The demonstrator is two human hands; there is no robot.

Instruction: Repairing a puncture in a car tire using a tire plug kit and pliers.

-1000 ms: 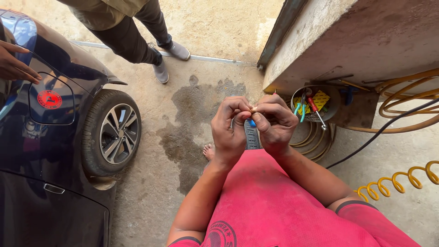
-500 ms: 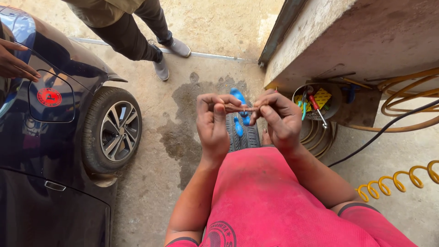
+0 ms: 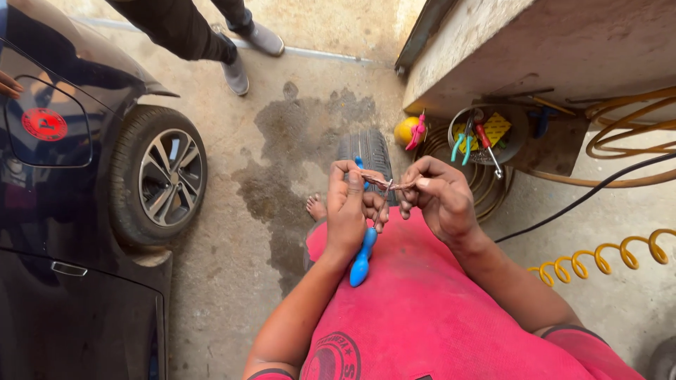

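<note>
My left hand (image 3: 352,211) grips a blue-handled tool (image 3: 362,259) whose metal tip points up between my hands. My right hand (image 3: 438,195) pinches the end of a thin brownish strip (image 3: 386,186) that runs across to the tool's tip at my left fingers. Both hands are held close together over my red shirt. Just beyond them a black tyre (image 3: 367,153) stands on the concrete floor, partly hidden by my fingers. A bare foot (image 3: 317,207) shows beside it.
A dark car with an alloy wheel (image 3: 160,176) fills the left. Another person's legs and grey shoes (image 3: 236,74) stand at the top. A round tray of hand tools (image 3: 486,134) sits under a concrete ledge (image 3: 535,49). Yellow coiled hose (image 3: 605,257) and a black cable (image 3: 584,200) lie right.
My hands have dropped lower toward my lap and the view has tilted. The blue handle now hangs below my left hand, and the strip stays stretched between both hands.
</note>
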